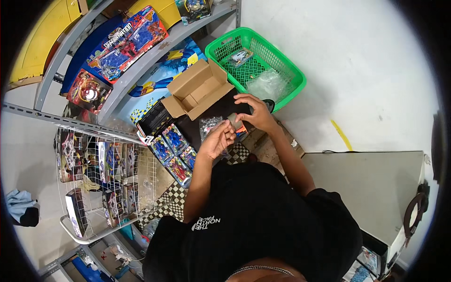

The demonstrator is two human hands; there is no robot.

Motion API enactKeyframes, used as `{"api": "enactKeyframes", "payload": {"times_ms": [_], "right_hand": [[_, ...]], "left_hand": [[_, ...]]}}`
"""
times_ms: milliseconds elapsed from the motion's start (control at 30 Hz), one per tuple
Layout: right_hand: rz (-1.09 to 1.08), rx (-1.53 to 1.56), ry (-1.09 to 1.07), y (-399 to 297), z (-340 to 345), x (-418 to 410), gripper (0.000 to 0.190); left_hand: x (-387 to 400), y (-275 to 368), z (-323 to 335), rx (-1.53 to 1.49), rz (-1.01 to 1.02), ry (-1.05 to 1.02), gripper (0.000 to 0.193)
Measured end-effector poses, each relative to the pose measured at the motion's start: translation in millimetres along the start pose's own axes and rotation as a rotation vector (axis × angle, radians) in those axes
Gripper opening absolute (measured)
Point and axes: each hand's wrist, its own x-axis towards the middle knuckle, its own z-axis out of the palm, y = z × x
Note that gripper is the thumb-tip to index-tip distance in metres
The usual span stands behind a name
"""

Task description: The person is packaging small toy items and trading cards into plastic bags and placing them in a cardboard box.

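Observation:
My left hand is raised over the dark table, its thumb and fingertips together at a small, thin, translucent piece. My right hand is beside it with thumb and index finger curved apart; the thumb tip is close to that piece, and whether it touches is unclear. Below the hands lie a clear plastic bag with small parts and something orange. To the left are several blister-packed toy figures, blue and red, and a black tray. An open cardboard box stands beyond the hands.
A green plastic basket beyond my right hand holds clear plastic bags and a packaged toy. Metal shelves with boxed toys rise at the upper left. A white wire rack with toy boxes stands at the left, a pale cabinet at the right.

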Motion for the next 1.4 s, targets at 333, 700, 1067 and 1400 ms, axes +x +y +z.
{"api": "enactKeyframes", "payload": {"times_ms": [333, 700, 1067, 1400], "right_hand": [[0.796, 0.72, -0.23, 1.6, 28.7, -40.2, 0.045], [0.995, 0.687, 0.079, 66.6, 138.0, -75.2, 0.026], [0.849, 0.619, 0.315, 172.0, 233.9, -139.6, 0.041], [1.044, 0.881, 0.355, 76.5, 125.7, -111.5, 0.024]], "left_hand": [[1.5, -4.8, -22.8, 0.598, 0.405, 0.285, 0.02], [11.9, -31.9, -153.8, 0.832, 0.259, 0.476, 0.031], [94.9, -71.9, -284.4, 0.992, 0.047, 0.88, 0.093], [45.3, -48.9, -187.7, 0.58, 0.494, 0.475, 0.034]]}}
